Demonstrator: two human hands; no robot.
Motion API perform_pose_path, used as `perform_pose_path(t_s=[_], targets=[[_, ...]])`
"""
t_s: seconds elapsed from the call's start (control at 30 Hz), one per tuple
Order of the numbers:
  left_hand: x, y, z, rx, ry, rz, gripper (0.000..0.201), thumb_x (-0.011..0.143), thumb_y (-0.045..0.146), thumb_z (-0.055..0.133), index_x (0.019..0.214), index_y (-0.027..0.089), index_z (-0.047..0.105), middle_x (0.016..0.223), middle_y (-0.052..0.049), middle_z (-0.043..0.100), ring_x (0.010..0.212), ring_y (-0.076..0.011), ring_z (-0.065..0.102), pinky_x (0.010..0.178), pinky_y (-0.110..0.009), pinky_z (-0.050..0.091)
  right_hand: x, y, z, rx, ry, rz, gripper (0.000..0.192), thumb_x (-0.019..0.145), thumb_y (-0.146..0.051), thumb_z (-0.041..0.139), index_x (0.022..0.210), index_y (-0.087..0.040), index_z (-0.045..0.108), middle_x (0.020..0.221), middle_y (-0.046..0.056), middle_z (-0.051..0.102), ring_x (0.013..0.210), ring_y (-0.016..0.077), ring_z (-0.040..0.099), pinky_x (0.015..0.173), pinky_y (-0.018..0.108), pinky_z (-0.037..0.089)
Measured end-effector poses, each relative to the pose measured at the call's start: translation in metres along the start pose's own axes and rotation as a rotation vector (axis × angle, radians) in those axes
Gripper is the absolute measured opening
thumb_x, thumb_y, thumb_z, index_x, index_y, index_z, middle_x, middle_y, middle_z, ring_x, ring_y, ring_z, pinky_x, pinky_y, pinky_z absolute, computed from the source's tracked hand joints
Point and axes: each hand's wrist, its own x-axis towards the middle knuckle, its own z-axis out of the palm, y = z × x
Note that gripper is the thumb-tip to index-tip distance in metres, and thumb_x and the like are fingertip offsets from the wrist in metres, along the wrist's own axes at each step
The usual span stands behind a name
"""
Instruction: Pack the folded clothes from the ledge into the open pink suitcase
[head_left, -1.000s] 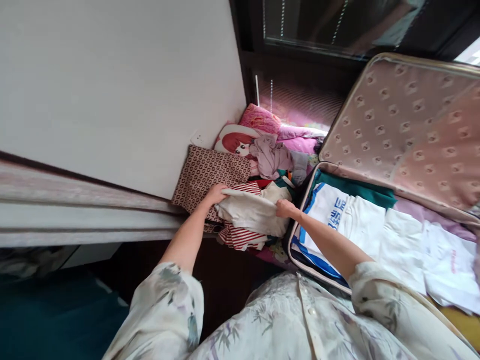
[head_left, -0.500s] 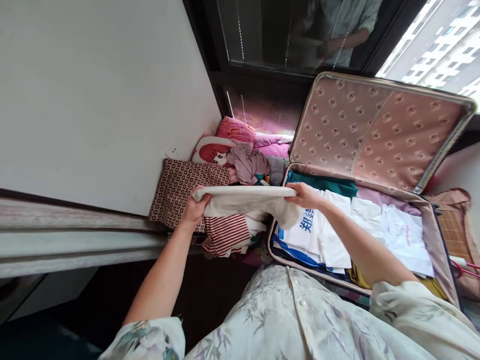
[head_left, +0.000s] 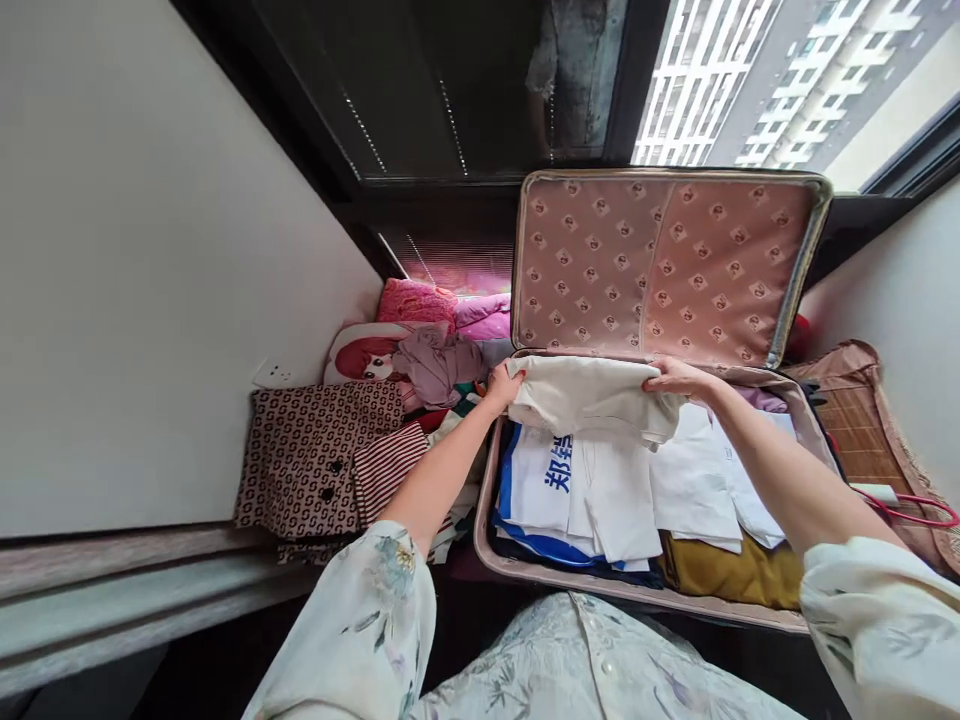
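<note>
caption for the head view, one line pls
Both hands, left hand and right hand, hold a folded cream garment over the open suitcase of clothes.

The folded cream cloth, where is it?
In the head view, the folded cream cloth is between both hands, over the open suitcase's back end.

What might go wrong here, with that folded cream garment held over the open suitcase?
The cream garment is pinched only at its ends by the left hand and right hand, so its fold may sag open. Set down carelessly, it might rumple the white folded shirts underneath. The suitcase already looks quite full, so the lid may struggle to shut.
</note>
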Motion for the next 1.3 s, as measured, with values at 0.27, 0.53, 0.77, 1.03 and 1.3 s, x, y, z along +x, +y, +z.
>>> perform_pose_path(t_s=[0.27, 0.53, 0.77, 1.03, 1.3], targets=[[-0.028, -0.024, 0.084, 0.686, -0.066, 0.256, 0.071, 0.095, 0.041, 0.068, 0.16, 0.027, 0.044, 0.172, -0.016, 0.027, 0.16, -0.0442, 0.015, 0.127, -0.064, 0.015, 0.013, 0.024, 0.127, -0.612, 0.539, -0.065, 0.066, 0.099, -0.048, 0.052, 0.159, -0.025, 0.042, 0.165, 0.022, 0.036, 0.148, 0.0466, 0.03, 0.111, 0.066, 0.032], [-0.066, -0.068, 0.117, 0.62, -0.137, 0.125, 0.069, 0.098, 0.048, 0.06, 0.162, 0.03, 0.042, 0.175, -0.014, 0.014, 0.161, -0.0452, 0.004, 0.127, -0.068, 0.012, 0.018, 0.076, 0.184, -0.568, 0.579, -0.061, 0.066, 0.104, -0.058, 0.033, 0.161, -0.027, 0.042, 0.167, 0.023, 0.031, 0.151, 0.0483, 0.025, 0.111, 0.069, 0.029], [-0.143, -0.071, 0.05, 0.279, 0.114, 0.434, 0.044, 0.099, 0.031, 0.059, 0.142, 0.021, 0.062, 0.158, -0.015, 0.047, 0.15, -0.031, 0.039, 0.124, -0.049, 0.035, -0.004, 0.062, 0.178, -0.558, 0.742, -0.153, 0.064, 0.102, -0.049, 0.042, 0.158, -0.019, 0.045, 0.162, 0.027, 0.036, 0.148, 0.0489, 0.03, 0.105, 0.07, 0.034], [-0.265, -0.21, -0.09, 0.255, 0.587, -0.504, 0.032, 0.098, 0.033, 0.065, 0.127, 0.018, 0.064, 0.129, -0.012, 0.064, 0.12, -0.0276, 0.061, 0.104, -0.048, 0.052, -0.033, -0.073, 0.252, -0.036, 0.577, -0.607, 0.05, 0.093, -0.03, 0.048, 0.142, -0.017, 0.053, 0.119, 0.017, 0.064, 0.106, 0.0303, 0.062, 0.095, 0.052, 0.054], [-0.269, -0.272, -0.116, 0.195, 0.579, -0.739, 0.048, 0.075, 0.031, 0.086, 0.117, 0.015, 0.07, 0.114, -0.013, 0.071, 0.114, -0.0267, 0.065, 0.101, -0.036, 0.049, -0.022, -0.223, 0.385, -0.074, -0.183, -0.486, 0.039, 0.086, -0.016, 0.058, 0.124, -0.015, 0.066, 0.111, 0.012, 0.073, 0.093, 0.0195, 0.071, 0.089, 0.03, 0.056]])
